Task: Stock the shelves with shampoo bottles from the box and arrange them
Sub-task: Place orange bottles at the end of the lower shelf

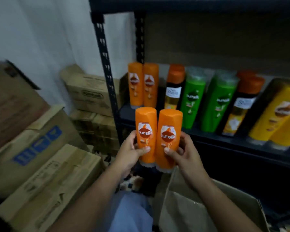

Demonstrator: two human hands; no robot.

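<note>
Head view: two orange Sunsilk bottles held upright, side by side, touching, in front of dark shelf (pixel 208 136). Left hand (pixel 131 153) grips left held bottle (pixel 146 131), thumb across front. Right hand (pixel 182 153) grips right held bottle (pixel 169 136) same way. On shelf: two orange bottles (pixel 143 84) at left end, two orange-capped dark bottles (pixel 174 86), two green bottles (pixel 206 99), two yellow bottles (pixel 278 114). Open cardboard box (pixel 208 206) below right arm. Stacked cartons (pixel 45 148) at left.
</note>
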